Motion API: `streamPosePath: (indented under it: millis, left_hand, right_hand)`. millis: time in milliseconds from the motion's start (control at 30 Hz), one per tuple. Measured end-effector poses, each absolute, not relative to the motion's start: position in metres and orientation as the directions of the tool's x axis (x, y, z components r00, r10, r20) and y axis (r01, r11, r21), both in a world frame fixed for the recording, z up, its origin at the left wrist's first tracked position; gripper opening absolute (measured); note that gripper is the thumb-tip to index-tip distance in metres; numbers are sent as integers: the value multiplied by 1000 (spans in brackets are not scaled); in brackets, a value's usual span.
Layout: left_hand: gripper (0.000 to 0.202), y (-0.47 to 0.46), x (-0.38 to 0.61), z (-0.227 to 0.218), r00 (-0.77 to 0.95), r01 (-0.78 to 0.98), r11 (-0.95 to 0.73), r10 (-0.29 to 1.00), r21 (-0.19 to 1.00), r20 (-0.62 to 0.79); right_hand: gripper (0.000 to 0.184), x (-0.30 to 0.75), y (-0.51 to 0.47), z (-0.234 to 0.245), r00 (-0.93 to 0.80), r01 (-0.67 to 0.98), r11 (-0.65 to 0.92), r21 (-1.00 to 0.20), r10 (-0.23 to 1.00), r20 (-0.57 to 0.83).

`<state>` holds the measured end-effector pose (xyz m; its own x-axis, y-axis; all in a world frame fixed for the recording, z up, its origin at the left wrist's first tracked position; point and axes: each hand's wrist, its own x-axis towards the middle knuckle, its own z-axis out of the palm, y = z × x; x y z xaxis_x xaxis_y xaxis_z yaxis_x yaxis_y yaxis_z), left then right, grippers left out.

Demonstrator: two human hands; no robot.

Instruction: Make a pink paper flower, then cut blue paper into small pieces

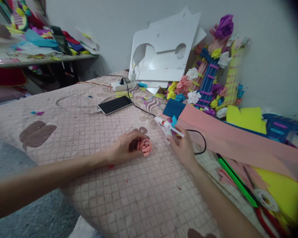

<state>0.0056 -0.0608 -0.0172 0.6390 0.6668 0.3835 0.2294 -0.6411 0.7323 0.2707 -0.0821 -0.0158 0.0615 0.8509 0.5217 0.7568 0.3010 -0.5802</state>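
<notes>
The near table [139, 195] bears a squared cloth, and on it the step in hand seems to be the gluing of a rolled paper flower [145, 146]. The right hand [185, 148] is half open, its thumb and fingers bent about the rear of the glue gun [163, 123]; whether it grips firmly, I cannot tell. The left hand [125, 145] is curled almost closed and holds the paper flower by one side, low over the cloth, to the left of the gun. In my judgement, the next move calls for a sure grip on the gun and a steady flower, with fingertips away from the nozzle.

The counting, again from the large: two tables, the second being the far table [67, 59]; at least one long pink sheet [238, 134]; one pair of scissors [264, 219]; one green cutter [235, 180]; two hands; one phone [116, 105]; one glue gun; one held flower; several scraps [37, 113], too small to count exactly
</notes>
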Motion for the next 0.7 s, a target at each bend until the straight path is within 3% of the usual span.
streamPosePath:
  millis: [167, 333, 533, 700]
  left_hand:
    - [40, -61, 6, -18, 628, 221, -626, 678, 748, 382]
    - [35, -62, 6, -19, 630, 236, -627, 681, 743, 374]
    - [37, -62, 6, -21, 630, 233, -615, 686, 754, 364]
    - [39, -61, 5, -22, 612, 217, -626, 685, 749, 395]
  right_hand:
    - [25, 256, -111, -3, 119, 789, 321, -524, 757, 643]
    - [32, 252, -111, -12, 5, 789, 337, -513, 833, 554]
    - [34, 254, -86, -23, -185, 843, 368, -393, 883, 431]
    - [38, 252, -76, -19, -302, 793, 454, -405, 872, 386]
